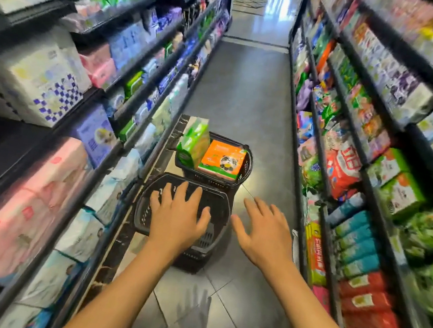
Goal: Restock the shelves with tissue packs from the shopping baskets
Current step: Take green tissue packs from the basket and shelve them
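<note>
2 black shopping baskets sit on the grey floor (246, 91) of the aisle ahead of our hands. Our left hand (178, 217) hangs over the near basket (147, 210) with fingers spread and straight, gripping nothing; whether it touches the rim we cannot tell. Our right hand (263, 232) floats just beside that basket, over the floor, fingers equally splayed and holding nothing. Beyond both hands, the far basket (245, 167) touches the near one and carries 2 tissue packs: a green pack (193, 142) standing upright, ahead of the left hand, and an orange pack (222, 162) lying next to it. Stocked shelves (149, 79) flank both hands.
</note>
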A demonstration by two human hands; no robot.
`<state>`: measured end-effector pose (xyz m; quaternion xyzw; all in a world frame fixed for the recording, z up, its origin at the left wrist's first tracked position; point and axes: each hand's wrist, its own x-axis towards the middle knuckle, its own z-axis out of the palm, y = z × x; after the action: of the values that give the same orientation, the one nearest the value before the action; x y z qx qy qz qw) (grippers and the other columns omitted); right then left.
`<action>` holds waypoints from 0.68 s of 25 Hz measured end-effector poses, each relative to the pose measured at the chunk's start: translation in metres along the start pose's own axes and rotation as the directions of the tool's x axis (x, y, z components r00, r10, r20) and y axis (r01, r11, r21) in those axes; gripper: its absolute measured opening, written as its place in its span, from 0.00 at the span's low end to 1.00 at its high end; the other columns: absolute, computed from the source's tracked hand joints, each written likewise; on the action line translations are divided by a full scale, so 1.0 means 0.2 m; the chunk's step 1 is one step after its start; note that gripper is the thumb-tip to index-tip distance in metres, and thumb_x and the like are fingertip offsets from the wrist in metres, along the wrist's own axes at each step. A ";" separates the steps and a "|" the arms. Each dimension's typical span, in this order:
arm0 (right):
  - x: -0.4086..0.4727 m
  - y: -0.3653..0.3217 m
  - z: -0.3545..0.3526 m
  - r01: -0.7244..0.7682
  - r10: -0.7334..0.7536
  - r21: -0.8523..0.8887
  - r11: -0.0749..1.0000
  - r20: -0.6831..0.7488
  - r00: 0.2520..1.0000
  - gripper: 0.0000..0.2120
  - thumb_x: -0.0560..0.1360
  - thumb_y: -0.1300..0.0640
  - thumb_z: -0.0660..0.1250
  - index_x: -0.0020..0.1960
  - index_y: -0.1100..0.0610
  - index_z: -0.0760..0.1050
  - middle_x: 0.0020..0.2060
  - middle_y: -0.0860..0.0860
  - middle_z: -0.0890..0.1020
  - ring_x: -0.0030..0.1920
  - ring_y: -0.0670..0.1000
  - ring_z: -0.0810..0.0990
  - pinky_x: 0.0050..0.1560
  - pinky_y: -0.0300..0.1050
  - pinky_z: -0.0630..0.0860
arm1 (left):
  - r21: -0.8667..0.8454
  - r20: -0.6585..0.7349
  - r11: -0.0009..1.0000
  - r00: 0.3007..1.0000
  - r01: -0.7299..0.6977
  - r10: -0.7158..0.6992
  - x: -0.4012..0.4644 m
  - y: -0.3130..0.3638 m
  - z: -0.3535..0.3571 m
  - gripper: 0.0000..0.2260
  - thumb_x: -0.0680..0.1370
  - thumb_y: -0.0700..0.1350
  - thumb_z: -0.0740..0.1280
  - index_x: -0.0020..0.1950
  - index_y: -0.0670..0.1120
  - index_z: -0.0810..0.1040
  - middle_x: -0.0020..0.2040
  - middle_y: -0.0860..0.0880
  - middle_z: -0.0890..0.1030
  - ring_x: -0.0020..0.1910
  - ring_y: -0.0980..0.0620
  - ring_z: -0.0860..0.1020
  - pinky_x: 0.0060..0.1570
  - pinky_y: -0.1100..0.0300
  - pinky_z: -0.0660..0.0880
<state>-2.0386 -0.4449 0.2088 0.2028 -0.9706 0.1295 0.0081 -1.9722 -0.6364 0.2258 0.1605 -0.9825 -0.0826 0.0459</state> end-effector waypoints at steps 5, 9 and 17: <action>0.26 0.46 -0.11 0.029 -0.029 -0.003 1.000 0.056 0.998 0.35 0.76 0.31 0.47 0.74 0.49 0.69 0.73 0.53 0.72 0.70 0.64 0.70 0.71 0.61 0.67 | 0.037 0.032 0.998 0.998 0.052 -0.053 0.29 0.42 0.13 0.29 0.76 0.62 0.54 0.74 0.52 0.70 0.74 0.44 0.71 0.73 0.35 0.66 0.69 0.32 0.61; 0.56 0.68 -0.16 0.071 -0.070 0.000 0.997 0.085 0.994 0.35 0.76 0.32 0.46 0.73 0.50 0.69 0.72 0.54 0.73 0.70 0.66 0.70 0.70 0.61 0.66 | 0.067 0.024 0.995 0.996 0.080 -0.082 0.53 0.57 0.19 0.28 0.76 0.62 0.54 0.72 0.51 0.74 0.71 0.43 0.74 0.70 0.35 0.69 0.66 0.32 0.64; 1.40 0.89 -0.08 0.054 -0.043 -0.089 0.995 0.122 0.992 0.34 0.76 0.31 0.47 0.69 0.51 0.73 0.68 0.53 0.77 0.64 0.64 0.74 0.67 0.60 0.69 | 0.018 -0.019 1.000 1.000 0.021 -0.020 1.39 0.75 0.40 0.25 0.74 0.59 0.61 0.65 0.48 0.79 0.65 0.40 0.78 0.64 0.32 0.73 0.61 0.32 0.67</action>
<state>-2.3661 -0.3932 0.1991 0.2333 -0.9690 0.0719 -0.0376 -2.2901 -0.5744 0.1916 0.1717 -0.9810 -0.0727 0.0530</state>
